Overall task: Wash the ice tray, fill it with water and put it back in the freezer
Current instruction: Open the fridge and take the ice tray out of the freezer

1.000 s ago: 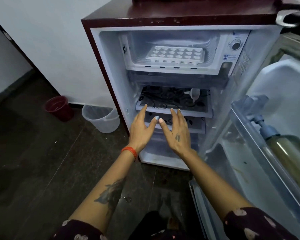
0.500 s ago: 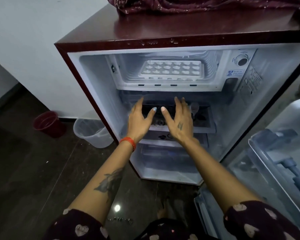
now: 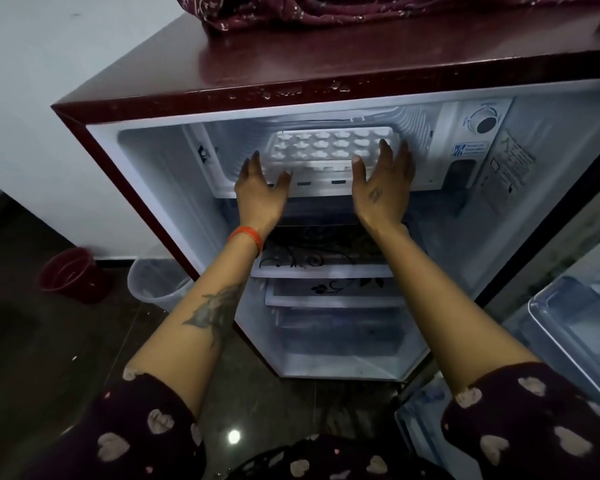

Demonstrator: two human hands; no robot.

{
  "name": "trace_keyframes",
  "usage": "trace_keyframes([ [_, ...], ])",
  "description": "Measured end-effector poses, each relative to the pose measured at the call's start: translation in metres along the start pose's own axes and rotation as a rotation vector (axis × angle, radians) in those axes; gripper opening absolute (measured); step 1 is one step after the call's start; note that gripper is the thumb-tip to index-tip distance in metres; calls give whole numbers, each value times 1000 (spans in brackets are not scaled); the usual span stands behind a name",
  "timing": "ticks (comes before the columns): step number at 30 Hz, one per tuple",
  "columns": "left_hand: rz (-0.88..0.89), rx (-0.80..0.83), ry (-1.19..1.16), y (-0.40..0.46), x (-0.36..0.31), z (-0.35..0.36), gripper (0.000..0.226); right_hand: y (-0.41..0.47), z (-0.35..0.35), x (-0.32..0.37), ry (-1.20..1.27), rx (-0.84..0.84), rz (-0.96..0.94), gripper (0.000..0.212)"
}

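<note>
Far left, at 9 o'clock of the fridge foot: red bucket point(image 3: 70, 273), then a clear bin point(image 3: 157, 283) just beside the cabinet. Fridge point(image 3: 291, 77) stands open, dark cloth point(image 3: 361, 8) on its top at 12 o'clock.

Left hand point(image 3: 260, 188) is at the freezer compartment point(image 3: 219, 147) mouth, fingers straight and spread, nothing held; thumb sits near the tray's left front corner, contact unclear. Orange band point(image 3: 246, 235) on that wrist.

Ice tray point(image 3: 329, 147) lies flat inside the freezer, between the two hands, cells look white (ice or frost, cannot tell).

Right hand point(image 3: 383, 181) is at 3 o'clock of the tray, also open-fingered, gripping nothing; fingertips overlap the tray's right end, touching or not is unclear.

Thermostat dial point(image 3: 484, 123) at 2 o'clock, door shelf point(image 3: 568, 327) far right.

Step in hand, likely: take the tray out. Best done by pinching both short ends evenly and sliding it straight toward 6 o'clock, kept level; if frozen down, a small wiggle rather than a yank, since thin plastic probably flexes.
</note>
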State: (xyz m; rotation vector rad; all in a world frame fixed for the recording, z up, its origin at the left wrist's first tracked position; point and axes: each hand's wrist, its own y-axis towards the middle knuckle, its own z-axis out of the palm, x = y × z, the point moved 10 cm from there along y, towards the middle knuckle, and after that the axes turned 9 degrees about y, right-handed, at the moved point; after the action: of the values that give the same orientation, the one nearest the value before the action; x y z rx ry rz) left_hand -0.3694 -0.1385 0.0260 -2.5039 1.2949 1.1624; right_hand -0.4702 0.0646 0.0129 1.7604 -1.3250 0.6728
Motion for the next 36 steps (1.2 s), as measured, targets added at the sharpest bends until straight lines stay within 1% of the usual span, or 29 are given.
trace_keyframes([
  [4,-105,33,-65,20,4,13,75,13,4,-10,-1,9,81,61],
  [8,-185,79,-109,36,13,25,80,25,12,-22,-2,56,162,61],
  [10,-232,98,-172,41,19,30,77,29,14,-25,-12,78,190,61],
  [11,-258,101,-210,43,22,33,70,32,15,-25,-14,85,201,60],
  [13,-278,74,-253,49,28,34,36,38,14,-24,9,76,211,59],
  [14,-284,61,-266,50,30,32,26,41,13,-24,40,59,210,57],
  [17,-302,37,-386,47,30,30,33,46,12,-24,132,24,210,56],
  [20,-335,-12,-455,44,38,26,25,44,10,-23,159,-1,203,57],
  [21,-356,-23,-474,42,42,25,37,42,8,-23,169,-13,203,57],
  [22,-375,-45,-472,41,47,24,53,41,8,-23,182,-21,205,57],
  [23,-390,-61,-473,40,51,22,62,38,8,-22,193,-25,207,56],
  [24,-399,-74,-468,38,55,21,63,34,7,-21,204,-29,206,54],
  [26,-427,-88,-484,28,54,14,54,28,7,-20,250,-46,202,51],
  [28,-450,-96,-498,20,57,10,49,23,3,-18,284,-62,213,51],
  [30,-472,-104,-474,10,58,4,51,18,-2,-15,258,-72,209,53],
  [32,-475,-90,-411,-3,56,-2,56,10,-10,-9,218,-93,177,50],
  [35,-478,-87,-459,-26,57,-9,66,-11,-16,-2,249,-121,134,33],
  [36,-480,-102,-487,-34,59,-12,64,-19,-16,-2,272,-119,141,31],
])
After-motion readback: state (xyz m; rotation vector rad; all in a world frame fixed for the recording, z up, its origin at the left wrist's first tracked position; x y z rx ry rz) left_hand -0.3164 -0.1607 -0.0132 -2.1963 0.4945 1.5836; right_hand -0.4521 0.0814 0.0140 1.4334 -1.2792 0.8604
